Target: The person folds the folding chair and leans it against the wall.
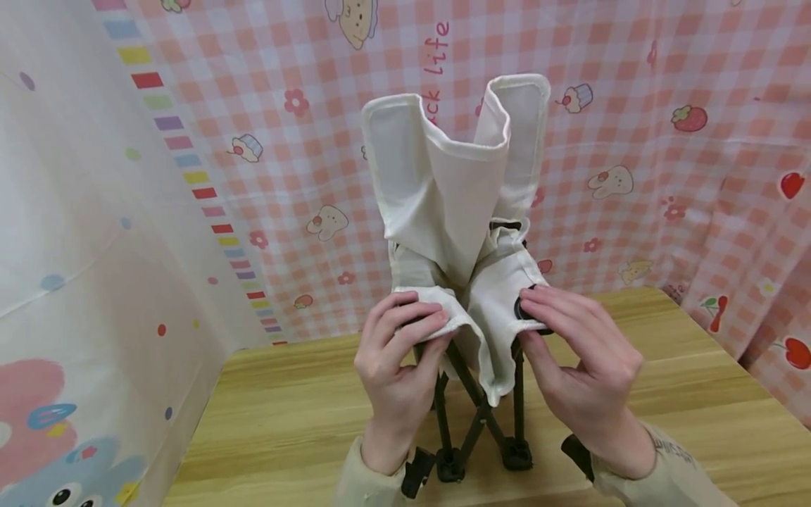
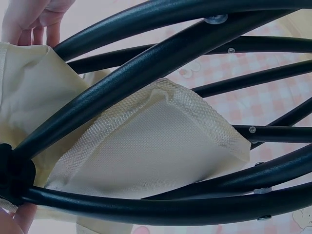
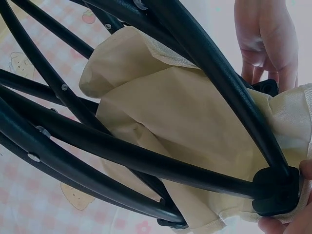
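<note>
A small folding chair with cream fabric (image 1: 465,183) and crossed dark metal legs (image 1: 484,415) stands partly folded on the table. Its backrest rises at the far side, creased inward along the middle. My left hand (image 1: 402,359) pinches the seat's near left corner, fingers on top and thumb below. At the near right corner my right hand (image 1: 586,359) grips the fabric and the black plastic corner joint (image 3: 275,190) in the same way. Between the hands the seat cloth sags into a fold. Both wrist views look through the tubes (image 2: 117,73) at the fabric's underside.
The chair's black feet (image 1: 516,453) rest on a wood-grain table (image 1: 285,422). Behind it hangs a pink checked curtain (image 1: 285,176) with cartoon prints, and a white printed cloth (image 1: 127,246) hangs on the left. Black wrist straps (image 1: 418,472) sit at both cuffs.
</note>
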A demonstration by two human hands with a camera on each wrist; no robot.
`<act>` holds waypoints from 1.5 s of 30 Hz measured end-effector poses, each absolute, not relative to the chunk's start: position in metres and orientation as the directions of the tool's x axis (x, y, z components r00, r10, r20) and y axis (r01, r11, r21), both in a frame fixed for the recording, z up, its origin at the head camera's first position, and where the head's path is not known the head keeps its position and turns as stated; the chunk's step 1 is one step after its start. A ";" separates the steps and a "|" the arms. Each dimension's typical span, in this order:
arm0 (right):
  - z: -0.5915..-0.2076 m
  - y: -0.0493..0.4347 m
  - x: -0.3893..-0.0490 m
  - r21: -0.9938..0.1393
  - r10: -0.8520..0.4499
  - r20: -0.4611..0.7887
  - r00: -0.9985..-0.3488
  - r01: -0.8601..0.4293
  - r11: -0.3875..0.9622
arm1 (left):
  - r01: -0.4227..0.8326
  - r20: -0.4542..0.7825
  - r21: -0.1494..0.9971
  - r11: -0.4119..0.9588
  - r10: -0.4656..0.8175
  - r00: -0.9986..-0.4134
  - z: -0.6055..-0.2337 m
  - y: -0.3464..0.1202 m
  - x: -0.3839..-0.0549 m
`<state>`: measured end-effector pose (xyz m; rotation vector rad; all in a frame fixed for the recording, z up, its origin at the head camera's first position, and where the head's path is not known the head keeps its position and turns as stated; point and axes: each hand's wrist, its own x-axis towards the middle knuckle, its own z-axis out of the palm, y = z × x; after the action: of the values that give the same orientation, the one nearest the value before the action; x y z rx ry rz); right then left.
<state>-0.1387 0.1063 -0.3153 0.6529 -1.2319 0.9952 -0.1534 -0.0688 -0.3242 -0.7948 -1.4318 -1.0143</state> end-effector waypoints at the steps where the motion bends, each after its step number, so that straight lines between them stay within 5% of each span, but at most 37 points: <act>1: -0.315 0.106 -0.139 -0.096 0.258 0.966 0.025 -0.889 0.447 | 0.907 0.990 0.141 0.396 -0.080 -0.119 -0.324 -0.069 -0.154; 45: -0.315 0.091 -0.154 -0.036 0.173 0.984 0.042 -0.904 0.426 | 0.916 0.987 0.158 0.369 -0.027 -0.159 -0.316 -0.063 -0.169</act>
<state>-0.1539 0.0907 -0.3148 0.7576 -1.2545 0.9579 -0.1687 -0.0627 -0.3160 -0.8448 -1.4845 -1.0328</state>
